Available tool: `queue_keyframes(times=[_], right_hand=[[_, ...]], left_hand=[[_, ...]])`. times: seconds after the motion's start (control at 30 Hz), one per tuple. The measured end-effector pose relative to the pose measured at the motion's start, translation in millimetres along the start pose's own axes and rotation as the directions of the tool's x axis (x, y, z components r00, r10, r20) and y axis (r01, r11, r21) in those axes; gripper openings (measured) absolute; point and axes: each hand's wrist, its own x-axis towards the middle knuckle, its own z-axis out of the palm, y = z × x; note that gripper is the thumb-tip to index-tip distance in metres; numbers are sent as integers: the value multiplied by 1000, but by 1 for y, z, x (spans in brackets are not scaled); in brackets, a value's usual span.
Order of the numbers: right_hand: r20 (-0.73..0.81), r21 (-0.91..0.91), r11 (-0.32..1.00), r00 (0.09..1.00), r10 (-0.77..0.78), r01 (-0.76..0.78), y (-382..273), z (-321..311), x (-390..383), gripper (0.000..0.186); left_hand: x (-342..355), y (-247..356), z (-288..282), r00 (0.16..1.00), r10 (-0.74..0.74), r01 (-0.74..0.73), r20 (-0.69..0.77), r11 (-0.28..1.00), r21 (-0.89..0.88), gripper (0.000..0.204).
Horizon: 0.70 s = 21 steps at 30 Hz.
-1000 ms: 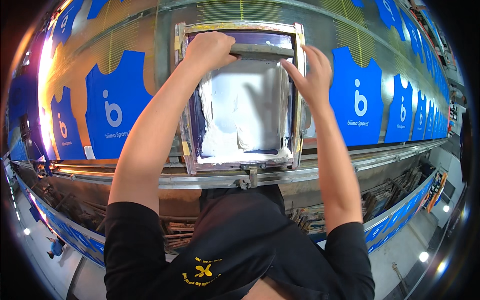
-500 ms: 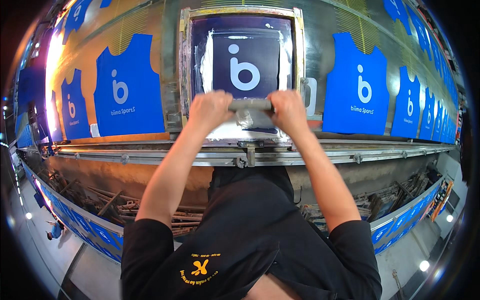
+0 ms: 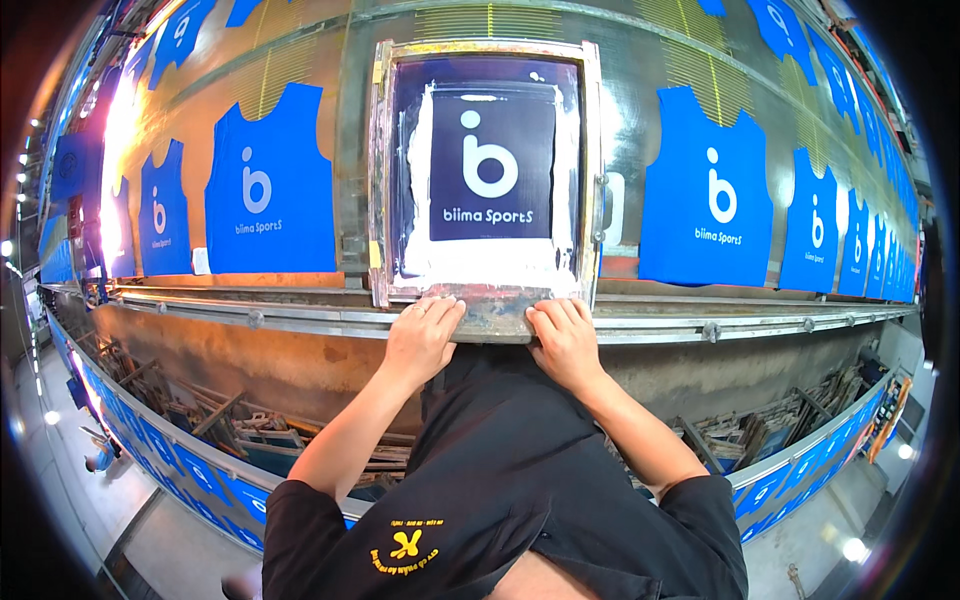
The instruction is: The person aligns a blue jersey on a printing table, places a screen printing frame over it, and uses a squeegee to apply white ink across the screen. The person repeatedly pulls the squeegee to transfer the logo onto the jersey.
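A screen-printing frame point(image 3: 588, 150) stands upright in view over the table, its dark mesh point(image 3: 448, 185) showing a white logo and lettering. Thick white ink point(image 3: 490, 260) lines the mesh's sides and lies heaped along the near end. A wide, stained squeegee point(image 3: 495, 315) rests at that near end, by the rail. My left hand point(image 3: 425, 330) has its fingers curled over the left part of the squeegee, and my right hand point(image 3: 562, 330) grips its right part the same way.
Blue vest panels with white logos lie in rows left point(image 3: 268, 200) and right point(image 3: 705, 190) on the metal table point(image 3: 355, 150). A metal rail point(image 3: 700, 325) runs along the near edge. Old frames point(image 3: 250, 430) are stacked below. A person in blue point(image 3: 100, 455) is far off at lower left.
Both hands have pulled the squeegee from the screen's far end down to its near edge. The mesh, mostly white a second ago, now shows the dark ground and white logo.
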Motion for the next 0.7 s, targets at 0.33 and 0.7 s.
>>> queue_keyframes(times=[0.33,0.7], right_hand=[[83,-189,969,981,178,-160,104,-51,242,32],[-160,-160,981,984,82,-108,150,-23,302,36]], left_hand=[[268,-115,-84,991,60,-73,116,991,113,34],[332,-154,-67,999,11,-17,44,991,132,38]])
